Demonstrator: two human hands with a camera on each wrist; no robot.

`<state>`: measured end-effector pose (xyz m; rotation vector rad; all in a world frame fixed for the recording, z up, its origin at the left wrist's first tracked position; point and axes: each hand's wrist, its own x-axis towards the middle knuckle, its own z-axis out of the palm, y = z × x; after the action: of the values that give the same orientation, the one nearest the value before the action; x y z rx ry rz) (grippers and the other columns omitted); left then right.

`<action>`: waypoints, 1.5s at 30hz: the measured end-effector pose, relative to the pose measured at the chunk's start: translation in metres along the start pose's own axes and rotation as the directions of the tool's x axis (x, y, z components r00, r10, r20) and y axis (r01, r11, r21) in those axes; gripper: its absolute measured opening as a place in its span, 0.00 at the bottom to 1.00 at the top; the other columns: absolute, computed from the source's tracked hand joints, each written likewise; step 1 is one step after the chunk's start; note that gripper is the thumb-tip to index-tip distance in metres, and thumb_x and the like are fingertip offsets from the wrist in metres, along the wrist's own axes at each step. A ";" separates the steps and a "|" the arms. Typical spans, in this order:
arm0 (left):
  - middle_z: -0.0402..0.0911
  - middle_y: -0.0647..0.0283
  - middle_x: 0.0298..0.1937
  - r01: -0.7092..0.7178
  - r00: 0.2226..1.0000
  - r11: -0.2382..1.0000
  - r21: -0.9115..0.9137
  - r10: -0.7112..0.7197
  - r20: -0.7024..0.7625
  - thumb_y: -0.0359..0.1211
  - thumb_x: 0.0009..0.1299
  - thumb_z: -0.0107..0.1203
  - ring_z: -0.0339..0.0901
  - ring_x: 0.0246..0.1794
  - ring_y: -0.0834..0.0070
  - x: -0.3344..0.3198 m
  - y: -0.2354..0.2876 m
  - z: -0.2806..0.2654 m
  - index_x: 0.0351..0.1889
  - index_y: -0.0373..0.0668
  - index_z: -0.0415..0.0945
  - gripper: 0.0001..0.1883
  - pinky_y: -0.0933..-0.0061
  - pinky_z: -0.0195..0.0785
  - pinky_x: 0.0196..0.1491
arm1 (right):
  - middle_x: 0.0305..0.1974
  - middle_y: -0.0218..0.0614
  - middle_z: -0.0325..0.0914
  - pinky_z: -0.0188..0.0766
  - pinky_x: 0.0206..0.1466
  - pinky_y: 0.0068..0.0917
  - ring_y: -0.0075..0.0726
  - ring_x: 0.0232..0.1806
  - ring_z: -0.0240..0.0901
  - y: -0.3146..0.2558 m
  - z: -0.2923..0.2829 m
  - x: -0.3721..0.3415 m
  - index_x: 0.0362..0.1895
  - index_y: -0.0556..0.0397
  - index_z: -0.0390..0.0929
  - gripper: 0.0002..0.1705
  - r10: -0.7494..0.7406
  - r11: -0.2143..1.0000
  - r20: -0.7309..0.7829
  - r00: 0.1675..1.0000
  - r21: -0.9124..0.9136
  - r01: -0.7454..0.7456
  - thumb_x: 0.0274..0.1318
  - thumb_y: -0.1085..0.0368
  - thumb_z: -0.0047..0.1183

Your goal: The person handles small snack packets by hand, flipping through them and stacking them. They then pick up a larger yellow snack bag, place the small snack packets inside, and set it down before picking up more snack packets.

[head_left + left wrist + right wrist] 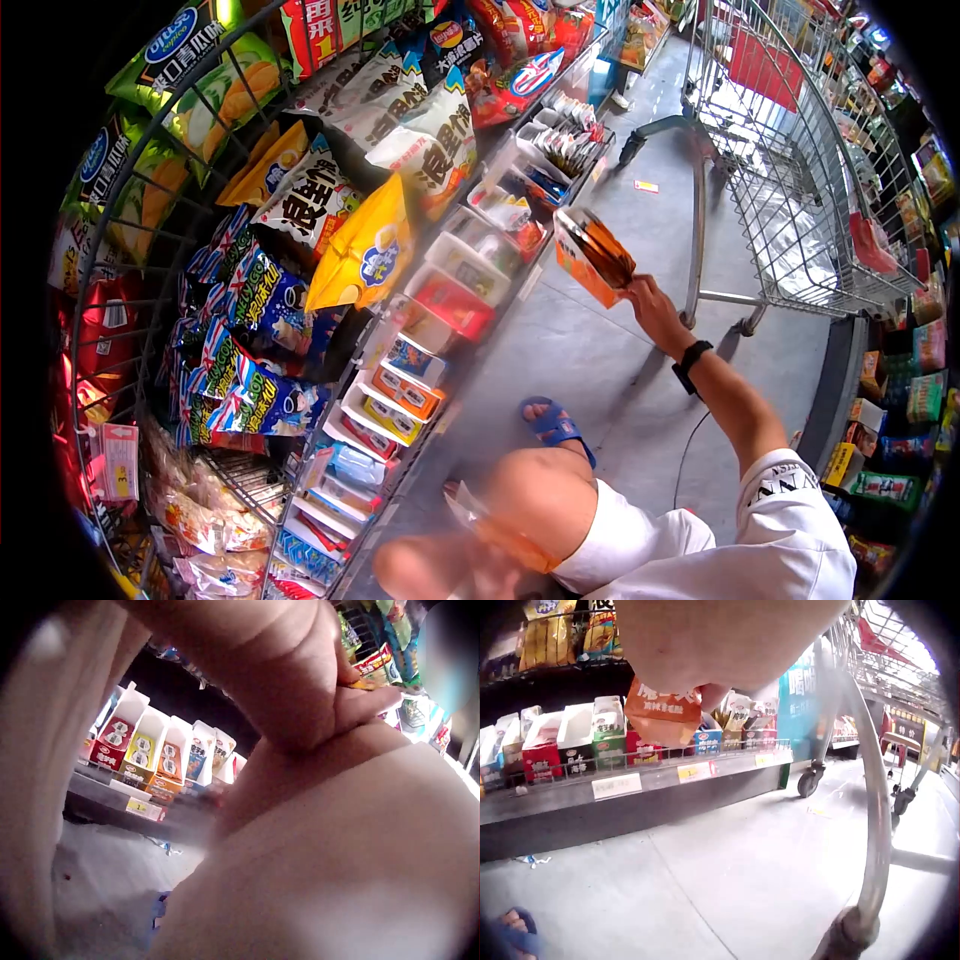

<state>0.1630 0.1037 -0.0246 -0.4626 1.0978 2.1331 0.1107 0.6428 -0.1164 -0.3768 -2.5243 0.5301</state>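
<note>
My right hand [657, 312] grips an orange snack box [582, 266] by one end, out over the aisle floor. Its white inside shows, with dark brown packets lying in it. In the right wrist view the same box shows its orange printed side under the hand [731, 645], in front of the shelf. Low by my bent knee [530, 490], a blurred, part-clear packet with orange [515, 535] is at my left hand. The left wrist view shows that left hand [300, 682] near the leg, fingers curled, a bit of orange-yellow at the fingertips.
A low shelf [727, 771] carries rows of small open snack boxes [408, 392], with bagged snacks [360, 250] in wire racks above. A shopping cart [790, 190] stands at the right, its wheels close to the right hand. More shelving lines the far right.
</note>
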 end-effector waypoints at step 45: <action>0.75 0.64 0.61 -0.197 0.980 0.974 -0.111 0.199 0.006 0.31 0.71 0.60 0.74 0.60 0.69 -0.020 0.013 0.059 0.65 0.45 0.66 0.25 0.58 0.67 0.65 | 0.49 0.56 0.79 0.74 0.55 0.48 0.61 0.53 0.76 -0.073 0.123 -0.134 0.51 0.59 0.69 0.43 0.680 0.706 0.457 0.573 -0.196 -0.681 0.43 0.38 0.66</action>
<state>0.1679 0.1381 0.0285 -0.3989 1.0584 2.3773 0.1417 0.4930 -0.2395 -1.4293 -2.7934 1.0343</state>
